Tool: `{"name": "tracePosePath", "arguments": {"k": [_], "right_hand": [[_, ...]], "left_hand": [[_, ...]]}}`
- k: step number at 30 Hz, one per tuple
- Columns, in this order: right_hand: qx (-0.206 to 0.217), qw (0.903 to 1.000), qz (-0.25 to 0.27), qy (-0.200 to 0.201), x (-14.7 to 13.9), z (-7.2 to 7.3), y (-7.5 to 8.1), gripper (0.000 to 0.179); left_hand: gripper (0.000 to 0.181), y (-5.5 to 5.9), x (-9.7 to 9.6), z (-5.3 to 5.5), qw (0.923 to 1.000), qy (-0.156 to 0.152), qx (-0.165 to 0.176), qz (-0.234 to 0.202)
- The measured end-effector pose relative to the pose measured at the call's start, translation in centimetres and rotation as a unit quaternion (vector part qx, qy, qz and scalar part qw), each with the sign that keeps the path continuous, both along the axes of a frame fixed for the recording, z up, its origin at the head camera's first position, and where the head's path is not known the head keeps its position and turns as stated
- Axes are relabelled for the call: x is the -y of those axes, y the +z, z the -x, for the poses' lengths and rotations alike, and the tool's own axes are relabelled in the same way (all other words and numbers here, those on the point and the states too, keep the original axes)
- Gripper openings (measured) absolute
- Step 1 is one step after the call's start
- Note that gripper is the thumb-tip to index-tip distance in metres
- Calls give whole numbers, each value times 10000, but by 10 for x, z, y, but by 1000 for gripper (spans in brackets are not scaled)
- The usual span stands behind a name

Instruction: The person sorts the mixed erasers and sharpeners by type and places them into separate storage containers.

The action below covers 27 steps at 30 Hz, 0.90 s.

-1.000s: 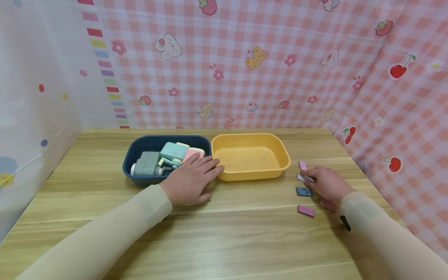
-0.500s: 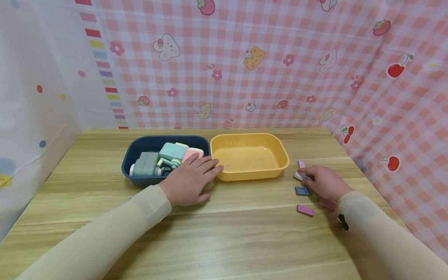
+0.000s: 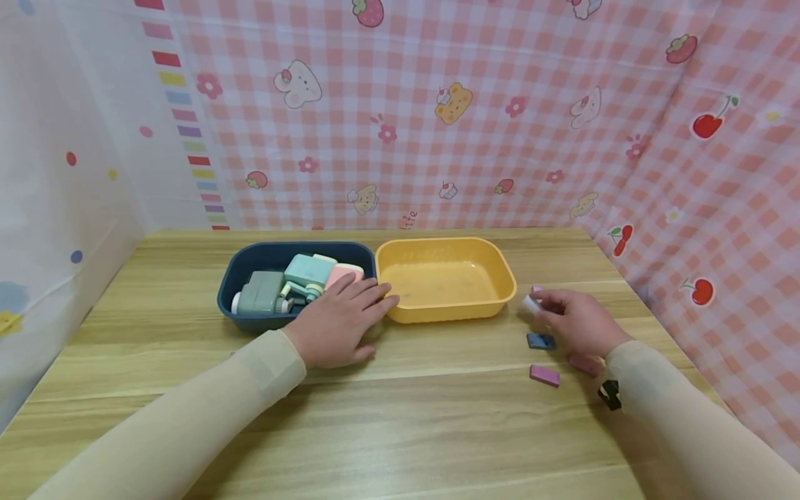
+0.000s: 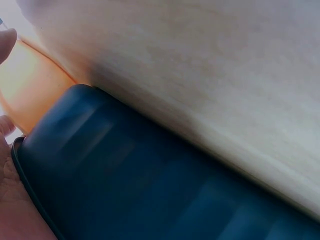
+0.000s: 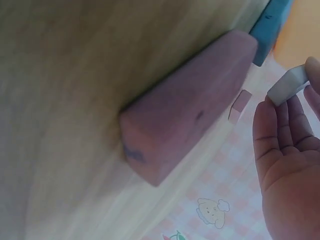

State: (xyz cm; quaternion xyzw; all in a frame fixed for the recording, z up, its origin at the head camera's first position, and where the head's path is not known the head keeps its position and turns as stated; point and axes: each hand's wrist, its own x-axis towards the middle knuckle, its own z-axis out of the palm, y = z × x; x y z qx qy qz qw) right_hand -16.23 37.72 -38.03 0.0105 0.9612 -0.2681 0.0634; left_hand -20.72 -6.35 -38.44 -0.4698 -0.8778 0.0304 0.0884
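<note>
My right hand (image 3: 584, 323) pinches a white eraser (image 5: 290, 86) between thumb and fingers, a little above the table at the right. A blue eraser (image 3: 540, 341) lies just below that hand. Nearer the front are a pink eraser (image 3: 545, 376) and a second pink one (image 5: 190, 107), partly under the right wrist. Another small pink eraser (image 5: 240, 106) is mostly covered by the right fingers in the head view. My left hand (image 3: 340, 323) rests with fingers extended over the front right rim of the dark blue bin (image 3: 262, 323), fingertips at the yellow bin's edge.
The yellow bin (image 3: 446, 314) stands against the blue bin's right side, with nothing seen inside. Within the blue bin are a grey-green boxy item (image 3: 262, 292), a mint one (image 3: 309, 269) with a crank-like arm, and a pink one (image 3: 344, 274). Patterned cloth hangs behind and at both sides.
The right hand has lifted the white eraser off the table and shifted it slightly left, toward the yellow bin. The left hand stays in place on the bin rim.
</note>
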Motion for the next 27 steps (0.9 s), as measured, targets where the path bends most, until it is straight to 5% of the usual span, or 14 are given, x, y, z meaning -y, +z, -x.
{"name": "tracePosePath", "arguments": {"k": [8, 27], "right_hand": [[-522, 9983, 145, 196, 0, 3, 3, 41], [-693, 9965, 437, 171, 11, 8, 17, 46]], "left_hand": [[84, -1, 1, 0, 10000, 7, -36, 12], [83, -1, 1, 1, 10000, -28, -78, 29]]}}
